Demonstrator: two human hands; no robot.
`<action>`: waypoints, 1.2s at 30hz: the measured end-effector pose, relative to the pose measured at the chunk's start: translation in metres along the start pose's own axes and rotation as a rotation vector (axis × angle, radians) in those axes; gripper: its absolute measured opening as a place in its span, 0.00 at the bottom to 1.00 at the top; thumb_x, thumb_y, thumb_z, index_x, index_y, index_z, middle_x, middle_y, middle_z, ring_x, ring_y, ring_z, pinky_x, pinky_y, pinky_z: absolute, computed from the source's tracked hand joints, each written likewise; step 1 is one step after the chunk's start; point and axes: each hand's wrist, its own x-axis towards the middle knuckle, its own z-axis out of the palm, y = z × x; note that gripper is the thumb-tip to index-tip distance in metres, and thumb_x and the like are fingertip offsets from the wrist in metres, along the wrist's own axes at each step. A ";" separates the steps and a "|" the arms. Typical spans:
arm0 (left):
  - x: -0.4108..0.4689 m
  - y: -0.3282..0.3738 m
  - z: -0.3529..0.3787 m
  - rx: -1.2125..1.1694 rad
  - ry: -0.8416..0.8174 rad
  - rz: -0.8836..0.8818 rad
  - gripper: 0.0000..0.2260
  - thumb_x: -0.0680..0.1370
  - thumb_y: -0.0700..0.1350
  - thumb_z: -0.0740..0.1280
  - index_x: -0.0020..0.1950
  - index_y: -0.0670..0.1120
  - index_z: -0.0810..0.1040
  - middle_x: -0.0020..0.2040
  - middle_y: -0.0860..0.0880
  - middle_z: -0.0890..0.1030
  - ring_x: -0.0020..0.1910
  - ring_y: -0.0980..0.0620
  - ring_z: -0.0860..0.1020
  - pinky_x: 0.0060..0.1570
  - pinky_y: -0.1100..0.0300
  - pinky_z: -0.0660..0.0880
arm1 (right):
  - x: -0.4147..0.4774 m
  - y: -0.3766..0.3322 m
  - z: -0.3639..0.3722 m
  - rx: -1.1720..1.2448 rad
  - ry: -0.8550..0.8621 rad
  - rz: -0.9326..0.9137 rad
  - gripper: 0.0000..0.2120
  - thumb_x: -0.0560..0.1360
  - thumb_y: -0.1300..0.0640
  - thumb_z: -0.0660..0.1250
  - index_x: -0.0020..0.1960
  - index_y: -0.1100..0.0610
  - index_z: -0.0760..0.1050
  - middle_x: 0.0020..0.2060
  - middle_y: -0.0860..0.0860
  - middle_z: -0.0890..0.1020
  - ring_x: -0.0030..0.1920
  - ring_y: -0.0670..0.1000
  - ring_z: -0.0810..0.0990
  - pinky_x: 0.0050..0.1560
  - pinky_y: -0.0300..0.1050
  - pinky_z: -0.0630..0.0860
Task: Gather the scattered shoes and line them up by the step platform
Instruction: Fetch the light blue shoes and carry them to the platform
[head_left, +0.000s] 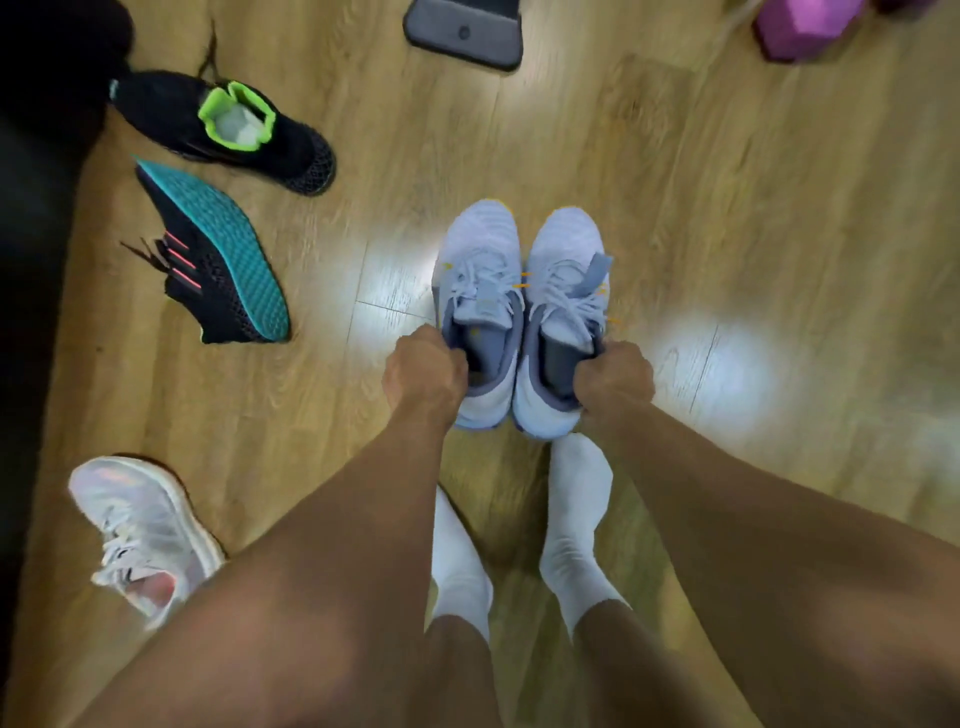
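White-socked feet (571, 525) stand at the bottom centre on a glossy wood-plank floor (779, 182) streaked with pale glare. A white sneaker (145, 535) lies at lower left. Just above the feet, the left hand (426, 374) is curled round the heel collar of one pale blue shoe (478, 280), and the right hand (615, 379) round its twin (563, 280). The two shoes are touching, toes pointing away. Farther off at upper left, a black shoe (218, 249) lies on its side showing a teal sole, beside an upright green-collared shoe (228, 130). Along the top edge are a grey flat object (465, 31) and a purple block (800, 26).
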 end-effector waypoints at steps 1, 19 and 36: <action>-0.018 -0.003 -0.011 -0.008 0.008 -0.014 0.11 0.76 0.43 0.63 0.52 0.36 0.75 0.52 0.36 0.79 0.53 0.36 0.78 0.47 0.53 0.73 | -0.014 -0.003 -0.011 -0.049 -0.010 -0.027 0.15 0.73 0.61 0.62 0.59 0.62 0.76 0.56 0.60 0.80 0.58 0.61 0.78 0.55 0.49 0.76; -0.396 0.001 -0.400 -0.394 0.441 -0.249 0.15 0.76 0.44 0.64 0.57 0.35 0.77 0.57 0.34 0.79 0.58 0.36 0.77 0.54 0.51 0.74 | -0.449 -0.158 -0.298 -0.423 0.196 -0.983 0.13 0.76 0.58 0.59 0.55 0.64 0.76 0.54 0.65 0.79 0.56 0.65 0.78 0.53 0.52 0.74; -0.706 -0.085 -0.384 -0.726 0.915 -0.667 0.12 0.76 0.43 0.63 0.52 0.36 0.77 0.54 0.36 0.80 0.53 0.36 0.77 0.43 0.53 0.71 | -0.709 -0.080 -0.335 -0.646 0.101 -1.724 0.13 0.74 0.59 0.59 0.53 0.64 0.77 0.52 0.64 0.80 0.54 0.65 0.78 0.49 0.50 0.74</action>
